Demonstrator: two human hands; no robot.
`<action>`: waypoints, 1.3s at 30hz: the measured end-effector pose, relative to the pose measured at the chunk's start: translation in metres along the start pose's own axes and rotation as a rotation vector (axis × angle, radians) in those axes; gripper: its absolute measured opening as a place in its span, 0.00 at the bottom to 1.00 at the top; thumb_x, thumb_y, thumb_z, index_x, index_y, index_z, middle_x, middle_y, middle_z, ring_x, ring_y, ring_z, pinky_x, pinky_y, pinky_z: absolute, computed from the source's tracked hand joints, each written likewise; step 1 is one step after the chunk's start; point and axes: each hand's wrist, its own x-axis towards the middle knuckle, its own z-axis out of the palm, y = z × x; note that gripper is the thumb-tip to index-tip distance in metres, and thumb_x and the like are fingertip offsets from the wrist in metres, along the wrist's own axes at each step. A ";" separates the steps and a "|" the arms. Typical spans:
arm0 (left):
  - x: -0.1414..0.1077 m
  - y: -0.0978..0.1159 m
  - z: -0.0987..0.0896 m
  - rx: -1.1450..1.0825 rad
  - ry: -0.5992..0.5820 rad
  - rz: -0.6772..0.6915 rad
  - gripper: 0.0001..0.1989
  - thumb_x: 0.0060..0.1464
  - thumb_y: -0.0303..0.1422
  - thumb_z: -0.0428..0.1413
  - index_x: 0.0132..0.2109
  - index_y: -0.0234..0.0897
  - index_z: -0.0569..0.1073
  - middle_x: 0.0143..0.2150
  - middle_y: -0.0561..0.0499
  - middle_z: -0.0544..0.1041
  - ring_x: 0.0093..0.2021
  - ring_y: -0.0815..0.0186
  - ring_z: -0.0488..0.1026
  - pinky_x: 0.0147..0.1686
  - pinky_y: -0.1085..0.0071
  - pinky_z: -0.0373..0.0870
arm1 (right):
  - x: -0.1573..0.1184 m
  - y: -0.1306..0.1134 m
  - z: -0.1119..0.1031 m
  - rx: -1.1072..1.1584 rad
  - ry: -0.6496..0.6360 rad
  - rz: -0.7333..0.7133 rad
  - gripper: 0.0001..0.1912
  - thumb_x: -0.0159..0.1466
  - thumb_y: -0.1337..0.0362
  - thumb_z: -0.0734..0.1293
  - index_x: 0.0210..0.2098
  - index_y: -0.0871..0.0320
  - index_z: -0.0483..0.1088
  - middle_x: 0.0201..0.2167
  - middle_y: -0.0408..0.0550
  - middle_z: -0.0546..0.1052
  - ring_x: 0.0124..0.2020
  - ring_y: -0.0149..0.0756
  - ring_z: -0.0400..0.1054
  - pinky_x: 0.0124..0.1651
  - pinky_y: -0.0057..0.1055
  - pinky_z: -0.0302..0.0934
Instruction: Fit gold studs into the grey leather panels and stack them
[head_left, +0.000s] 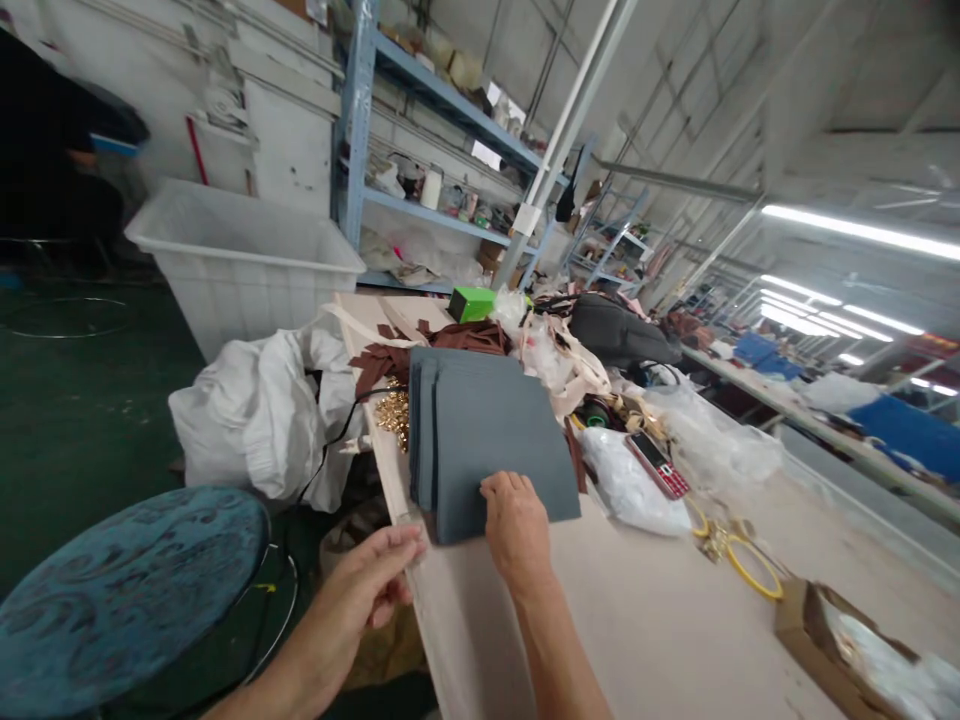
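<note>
A stack of dark grey flat sheets [502, 430] lies near the table's left edge, its layers slightly fanned out to the left. My right hand [519, 520] rests on the near part of the top sheet with its fingers curled in and touching the surface; what is under the fingertips is hidden. Beside the stack's near left corner, my left hand [375, 580] is at the table edge with thumb and fingers pressed together. Whatever it may pinch is too small to make out. Small gold metal pieces [394, 412] are heaped left of the stack, next to brown strips [472, 338].
A phone [657, 465] lies on a white plastic bag [626, 480] to the right. Yellow rings [754, 568] and a cardboard box [814, 630] are farther right. A blue-topped stool [135, 590], a white sack [259, 410] and a large white bin [247, 240] stand left.
</note>
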 end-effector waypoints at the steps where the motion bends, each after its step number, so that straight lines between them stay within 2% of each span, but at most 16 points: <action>1: -0.003 -0.004 -0.003 0.080 -0.016 -0.009 0.28 0.42 0.49 0.65 0.46 0.33 0.75 0.32 0.50 0.77 0.22 0.74 0.63 0.18 0.80 0.49 | -0.011 0.001 -0.003 0.002 -0.065 -0.008 0.12 0.68 0.72 0.60 0.35 0.60 0.74 0.34 0.50 0.77 0.39 0.41 0.68 0.44 0.34 0.57; 3: -0.009 -0.009 -0.007 0.184 -0.025 -0.031 0.33 0.41 0.54 0.62 0.48 0.35 0.73 0.29 0.53 0.75 0.20 0.74 0.60 0.18 0.78 0.48 | -0.038 0.003 -0.016 0.056 -0.205 -0.015 0.12 0.66 0.73 0.61 0.31 0.59 0.74 0.32 0.48 0.78 0.37 0.38 0.68 0.44 0.32 0.57; 5: -0.015 -0.013 -0.009 0.250 -0.052 -0.049 0.32 0.41 0.54 0.61 0.48 0.36 0.72 0.28 0.55 0.73 0.19 0.75 0.59 0.18 0.77 0.47 | -0.067 0.006 -0.034 0.169 -0.365 0.005 0.12 0.63 0.74 0.64 0.27 0.57 0.75 0.30 0.44 0.78 0.35 0.35 0.69 0.42 0.30 0.56; 7: -0.023 -0.018 -0.009 0.300 -0.136 -0.067 0.29 0.43 0.52 0.61 0.46 0.36 0.73 0.27 0.57 0.71 0.19 0.75 0.57 0.18 0.77 0.47 | -0.092 0.012 -0.052 0.334 -0.538 0.051 0.11 0.59 0.75 0.66 0.26 0.55 0.77 0.28 0.41 0.78 0.33 0.32 0.70 0.39 0.28 0.56; 9: -0.032 -0.023 -0.007 0.337 -0.237 -0.100 0.27 0.44 0.52 0.61 0.44 0.35 0.73 0.24 0.59 0.68 0.18 0.75 0.55 0.18 0.77 0.49 | -0.111 0.018 -0.064 0.513 -0.640 0.117 0.10 0.58 0.73 0.67 0.27 0.54 0.78 0.28 0.40 0.79 0.32 0.31 0.70 0.37 0.26 0.57; 11: -0.040 -0.028 -0.003 0.341 -0.291 -0.142 0.28 0.44 0.53 0.62 0.43 0.35 0.74 0.23 0.58 0.68 0.17 0.76 0.54 0.17 0.77 0.48 | -0.125 0.024 -0.064 0.649 -0.604 0.224 0.08 0.59 0.69 0.67 0.31 0.55 0.79 0.30 0.42 0.79 0.33 0.31 0.71 0.37 0.26 0.60; 15: -0.048 -0.032 0.010 0.278 -0.315 -0.205 0.26 0.44 0.52 0.62 0.43 0.35 0.74 0.23 0.58 0.70 0.15 0.78 0.47 0.15 0.76 0.41 | -0.139 0.028 -0.041 0.895 -0.376 0.533 0.12 0.58 0.60 0.68 0.38 0.59 0.77 0.26 0.44 0.77 0.27 0.32 0.70 0.34 0.29 0.65; 18: -0.044 -0.032 0.019 0.213 -0.339 -0.245 0.24 0.43 0.50 0.64 0.40 0.35 0.75 0.22 0.58 0.68 0.15 0.79 0.46 0.15 0.77 0.39 | -0.136 0.025 -0.026 1.114 -0.285 0.651 0.15 0.54 0.56 0.72 0.34 0.61 0.75 0.24 0.44 0.76 0.26 0.31 0.71 0.32 0.29 0.68; 21: -0.035 -0.038 0.024 0.201 -0.351 -0.248 0.24 0.43 0.49 0.64 0.39 0.34 0.74 0.24 0.58 0.67 0.16 0.78 0.49 0.16 0.78 0.40 | -0.127 0.021 -0.020 1.240 -0.258 0.682 0.16 0.49 0.55 0.74 0.29 0.62 0.74 0.21 0.43 0.75 0.24 0.30 0.71 0.28 0.27 0.69; 24: -0.028 -0.047 0.024 0.208 -0.342 -0.239 0.23 0.46 0.49 0.62 0.40 0.34 0.72 0.24 0.58 0.66 0.17 0.77 0.52 0.16 0.78 0.41 | -0.120 0.018 -0.018 1.281 -0.254 0.692 0.18 0.47 0.54 0.76 0.28 0.62 0.74 0.19 0.40 0.72 0.22 0.28 0.69 0.22 0.23 0.66; 26: -0.025 -0.051 0.024 0.212 -0.327 -0.243 0.22 0.46 0.50 0.62 0.37 0.35 0.71 0.22 0.60 0.64 0.17 0.77 0.51 0.16 0.79 0.41 | -0.117 0.017 -0.018 1.286 -0.257 0.698 0.18 0.46 0.54 0.76 0.28 0.61 0.73 0.18 0.39 0.71 0.20 0.27 0.68 0.20 0.22 0.64; 31: -0.022 -0.053 0.025 0.216 -0.289 -0.261 0.23 0.43 0.52 0.62 0.28 0.35 0.68 0.17 0.62 0.61 0.15 0.78 0.49 0.14 0.79 0.42 | -0.116 0.020 -0.018 1.287 -0.280 0.685 0.17 0.48 0.54 0.75 0.28 0.61 0.72 0.17 0.40 0.71 0.19 0.27 0.67 0.18 0.20 0.63; 36: -0.022 -0.052 0.028 0.217 -0.275 -0.258 0.23 0.43 0.52 0.63 0.29 0.34 0.71 0.17 0.60 0.63 0.14 0.78 0.51 0.13 0.80 0.43 | -0.115 0.024 -0.018 1.317 -0.338 0.623 0.19 0.48 0.53 0.75 0.28 0.61 0.71 0.17 0.39 0.72 0.18 0.27 0.66 0.18 0.21 0.63; 37: -0.023 -0.051 0.029 0.217 -0.288 -0.255 0.23 0.44 0.51 0.63 0.31 0.34 0.73 0.18 0.59 0.66 0.14 0.77 0.54 0.13 0.80 0.46 | -0.114 0.024 -0.018 1.320 -0.342 0.618 0.19 0.47 0.52 0.75 0.28 0.60 0.70 0.17 0.39 0.72 0.18 0.27 0.66 0.18 0.22 0.63; 39: -0.026 -0.047 0.030 0.215 -0.350 -0.256 0.23 0.47 0.50 0.61 0.40 0.34 0.76 0.24 0.54 0.74 0.19 0.71 0.66 0.17 0.78 0.59 | -0.115 0.024 -0.019 1.311 -0.325 0.630 0.21 0.47 0.51 0.75 0.27 0.59 0.68 0.17 0.39 0.72 0.18 0.28 0.67 0.19 0.23 0.63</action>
